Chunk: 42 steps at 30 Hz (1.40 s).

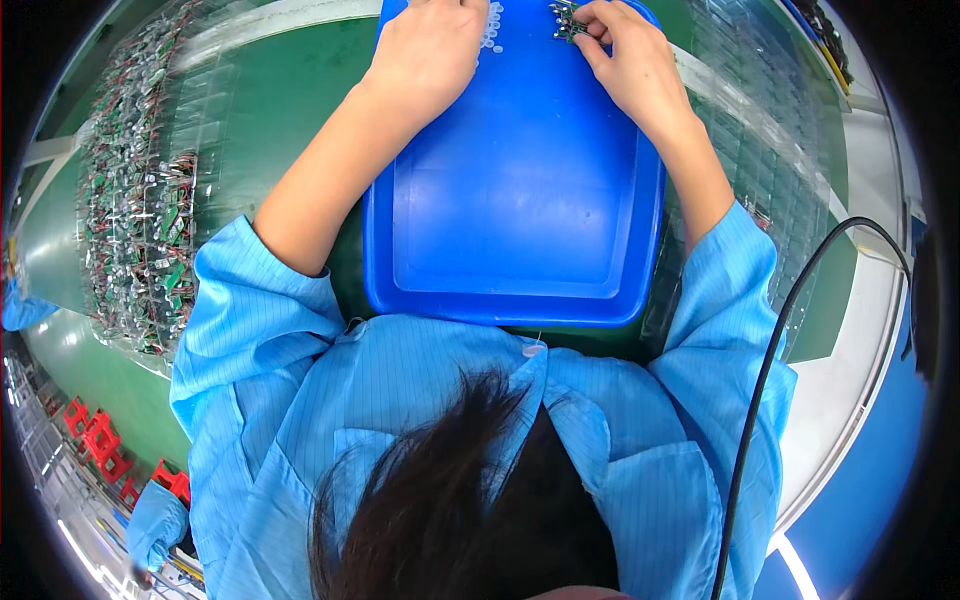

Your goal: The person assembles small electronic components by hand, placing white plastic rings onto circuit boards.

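Both of my hands reach over the far end of a blue plastic tray (510, 190). My right hand (635, 65) is closed, thumb and fingers pinching a small green circuit board (566, 22) with shiny metal parts. Whether it is one board or a few held together I cannot tell. My left hand (430, 50) has its fingers curled at the upper edge of the picture. Its fingertips are cut off, so what they hold is hidden. Beside it, small translucent white discs (492, 32) lie in the tray.
On the left of the green table (275, 110) stand clear trays packed with circuit boards and wires (150, 190). More clear trays (765, 130) lie on the right. A black cable (775, 350) arcs up at the right. Red stools (100, 437) and a person's blue sleeve (157, 520) show lower left.
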Tool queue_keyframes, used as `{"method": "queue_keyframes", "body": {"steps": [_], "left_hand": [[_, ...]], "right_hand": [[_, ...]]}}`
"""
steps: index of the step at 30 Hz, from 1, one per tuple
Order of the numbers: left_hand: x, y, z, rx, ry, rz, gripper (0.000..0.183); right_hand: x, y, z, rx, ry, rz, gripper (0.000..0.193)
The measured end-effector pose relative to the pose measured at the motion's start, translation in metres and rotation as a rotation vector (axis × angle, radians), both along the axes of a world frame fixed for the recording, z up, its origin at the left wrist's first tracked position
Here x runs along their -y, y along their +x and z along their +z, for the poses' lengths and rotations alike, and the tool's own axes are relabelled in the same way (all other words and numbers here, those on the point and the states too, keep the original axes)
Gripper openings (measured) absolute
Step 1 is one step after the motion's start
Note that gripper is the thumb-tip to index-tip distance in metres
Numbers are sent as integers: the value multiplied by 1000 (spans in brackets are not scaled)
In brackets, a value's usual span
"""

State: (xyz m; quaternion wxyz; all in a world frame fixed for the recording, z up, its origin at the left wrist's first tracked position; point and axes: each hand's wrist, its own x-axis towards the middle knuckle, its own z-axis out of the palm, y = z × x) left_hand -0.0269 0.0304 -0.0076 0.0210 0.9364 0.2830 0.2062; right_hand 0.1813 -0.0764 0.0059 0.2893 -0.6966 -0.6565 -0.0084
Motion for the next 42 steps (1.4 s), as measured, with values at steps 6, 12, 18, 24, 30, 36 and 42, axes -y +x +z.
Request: {"method": "queue_keyframes", "body": {"steps": [6,12,18,24,30,36,42], "left_hand": [[13,-4,10,105,-11,-121,26],[18,-5,15,163,-136,-242,23],[3,-7,23,280,-286,-243,19],[-12,-4,18,247,-347,-113,13],[3,-6,22,246,-467,-40,13],[3,-5,10,504,-110,-468,12],[14,6,31,316,-342,-176,12]], "right_hand": [[-7,15,13,176,117,40,14],[-2,25,-8,363,117,12,14],[2,12,16,125,-159,-81,21],[-20,-5,30,172,-59,-27,18],[-20,-7,22,291,-4,-10,15],[-3,-21,48,-150,-90,-70,12],[7,14,0,-881,-184,62,15]]}}
